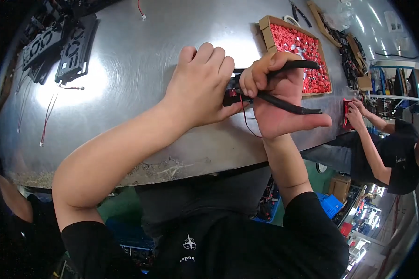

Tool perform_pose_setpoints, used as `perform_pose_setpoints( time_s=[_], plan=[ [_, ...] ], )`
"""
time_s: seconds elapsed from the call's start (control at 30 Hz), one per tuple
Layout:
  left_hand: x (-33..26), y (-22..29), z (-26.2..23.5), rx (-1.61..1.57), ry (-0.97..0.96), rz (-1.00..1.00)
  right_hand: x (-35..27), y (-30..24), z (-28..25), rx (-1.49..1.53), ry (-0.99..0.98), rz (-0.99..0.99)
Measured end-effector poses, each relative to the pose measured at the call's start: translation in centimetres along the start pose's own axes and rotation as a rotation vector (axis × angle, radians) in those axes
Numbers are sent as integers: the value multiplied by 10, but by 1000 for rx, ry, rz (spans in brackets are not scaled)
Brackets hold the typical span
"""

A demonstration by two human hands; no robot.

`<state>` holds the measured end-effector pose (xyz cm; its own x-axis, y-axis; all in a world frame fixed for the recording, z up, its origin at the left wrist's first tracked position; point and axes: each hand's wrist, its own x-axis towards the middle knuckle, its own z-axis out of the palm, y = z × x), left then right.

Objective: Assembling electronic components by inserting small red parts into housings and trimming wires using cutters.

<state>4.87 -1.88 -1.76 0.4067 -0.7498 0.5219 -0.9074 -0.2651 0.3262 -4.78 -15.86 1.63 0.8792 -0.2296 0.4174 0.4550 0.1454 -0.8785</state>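
Note:
My left hand (201, 86) presses down on a small black part (231, 95) on the metal table (139, 56), covering most of it. A thin red wire (245, 122) hangs from that part toward the table's near edge. My right hand (279, 100) grips the black handles of a pair of pliers (291, 86), whose jaws point left at the part and are hidden behind my fingers.
A cardboard box of small red parts (305, 46) lies just beyond my right hand. Black plastic frames (60, 46) and loose red wires (46, 118) sit at the far left. A co-worker in a black shirt (395, 158) handles a red part at the right.

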Motion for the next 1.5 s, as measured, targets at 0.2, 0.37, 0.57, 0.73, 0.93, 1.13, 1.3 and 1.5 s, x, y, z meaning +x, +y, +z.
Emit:
perform_pose_setpoints(
  time_s=[0.2,0.37,0.57,0.73,0.93,1.13,1.3,1.5],
  plan=[
    [-1,-3,2,78,18,-8,1,8,-1,172,-67,-104],
    [-1,-4,1,70,8,33,7,0,-6,280,-49,23],
    [0,-4,1,36,23,65,12,2,-13,312,-145,21],
    [-2,-4,2,35,8,59,13,3,-13,337,-159,25],
    [-2,-4,3,42,30,96,15,-3,-15,479,-2,197],
    [-2,-4,4,64,7,76,13,2,-17,392,-35,127],
    [-3,-4,0,99,-61,38,-7,5,8,43,11,-67],
    [-6,-6,-3,74,-50,28,-12,1,20,72,65,-79]
  ],
)
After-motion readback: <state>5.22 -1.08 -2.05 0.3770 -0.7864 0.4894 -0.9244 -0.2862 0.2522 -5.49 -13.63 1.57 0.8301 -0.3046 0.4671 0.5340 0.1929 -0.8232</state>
